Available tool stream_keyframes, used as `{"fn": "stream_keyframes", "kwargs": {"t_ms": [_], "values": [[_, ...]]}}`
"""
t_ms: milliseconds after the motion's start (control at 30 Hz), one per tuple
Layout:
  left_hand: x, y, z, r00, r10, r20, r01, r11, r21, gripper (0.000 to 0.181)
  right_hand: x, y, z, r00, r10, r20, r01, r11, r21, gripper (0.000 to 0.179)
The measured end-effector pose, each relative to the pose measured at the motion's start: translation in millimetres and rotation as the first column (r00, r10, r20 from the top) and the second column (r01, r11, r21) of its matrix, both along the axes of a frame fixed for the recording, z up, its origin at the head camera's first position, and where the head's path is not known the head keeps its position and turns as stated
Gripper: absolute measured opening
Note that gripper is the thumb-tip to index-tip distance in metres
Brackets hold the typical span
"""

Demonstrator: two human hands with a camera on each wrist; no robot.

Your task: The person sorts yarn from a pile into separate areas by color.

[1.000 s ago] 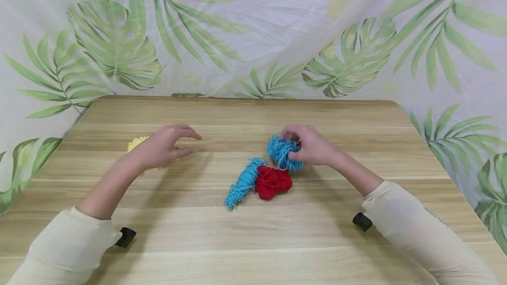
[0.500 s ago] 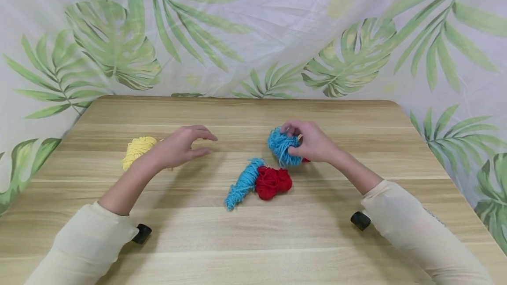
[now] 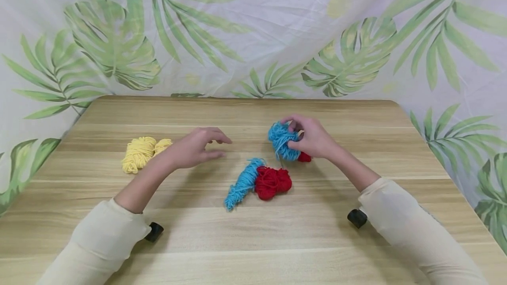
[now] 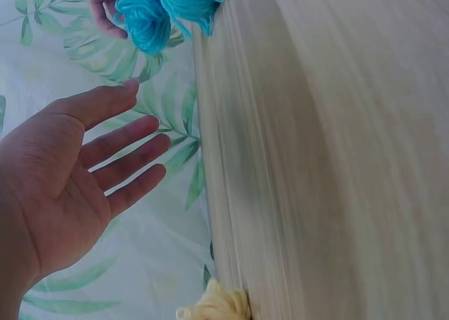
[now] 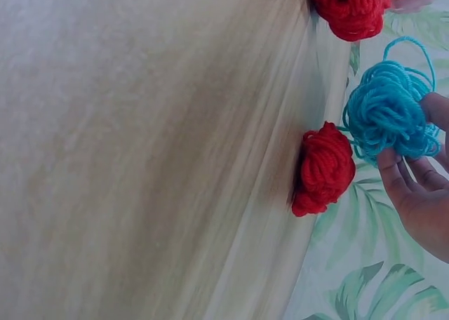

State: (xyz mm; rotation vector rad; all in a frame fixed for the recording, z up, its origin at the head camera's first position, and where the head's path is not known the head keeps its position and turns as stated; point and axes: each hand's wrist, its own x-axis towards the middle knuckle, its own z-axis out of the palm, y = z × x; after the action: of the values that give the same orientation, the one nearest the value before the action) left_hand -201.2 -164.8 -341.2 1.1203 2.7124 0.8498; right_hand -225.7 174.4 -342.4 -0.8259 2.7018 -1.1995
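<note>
My right hand (image 3: 313, 137) grips a blue yarn ball (image 3: 283, 141) and holds it raised off the table, as the right wrist view also shows with the blue yarn ball (image 5: 393, 109) between thumb and fingers. Below and behind that hand lies a red yarn ball (image 3: 304, 157), partly hidden in the head view. My left hand (image 3: 198, 146) hovers over the table with fingers extended and nothing in it; its palm shows in the left wrist view. Between the hands, a long blue yarn bundle (image 3: 244, 184) lies against another red yarn ball (image 3: 273, 183).
Two yellow yarn balls (image 3: 138, 155) lie at the left, one partly covered by my left forearm. The wooden table (image 3: 253, 241) ends at a leaf-patterned cloth (image 3: 261, 34) behind it. A dark cylinder shows at each sleeve.
My right hand has lifted the blue yarn ball, uncovering part of the red one beneath. My left hand has moved right, away from the yellow yarn balls.
</note>
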Motion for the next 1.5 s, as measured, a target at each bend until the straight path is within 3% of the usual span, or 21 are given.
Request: {"fn": "stream_keyframes", "kwargs": {"t_ms": [233,500,733,1000,1200,1500], "values": [[1.3,11.4,-1.1,0.999,-0.039,0.033,0.039,0.999,0.008,0.031,-5.9,-1,-0.4,1.000,-0.017,-0.013,0.018,1.000,0.009,0.049],[3.5,22.0,-3.7,0.990,-0.133,0.049,0.133,0.991,0.007,0.035,-12.6,-2,-1.3,0.999,-0.038,-0.009,0.038,0.999,0.012,0.050],[5.8,27.1,-6.4,0.973,-0.181,0.140,0.182,0.983,0.008,0.041,-18.2,-5,-1.1,0.998,-0.061,0.006,0.061,0.998,0.030,0.050],[8.2,32.1,-9.0,0.950,-0.241,0.197,0.239,0.970,0.036,0.050,-25.4,-9,-1.6,0.997,-0.078,0.020,0.078,0.996,0.040,0.050],[10.1,34.7,-9.3,0.931,-0.244,0.271,0.242,0.969,0.041,0.053,-31.6,-12,-4.9,0.996,-0.084,0.006,0.084,0.995,0.054,0.050],[11.2,39.1,-10.1,0.904,-0.304,0.300,0.303,0.952,0.052,0.055,-37.6,-12,-6.1,0.993,-0.112,0.028,0.110,0.992,0.068,0.049]]}}
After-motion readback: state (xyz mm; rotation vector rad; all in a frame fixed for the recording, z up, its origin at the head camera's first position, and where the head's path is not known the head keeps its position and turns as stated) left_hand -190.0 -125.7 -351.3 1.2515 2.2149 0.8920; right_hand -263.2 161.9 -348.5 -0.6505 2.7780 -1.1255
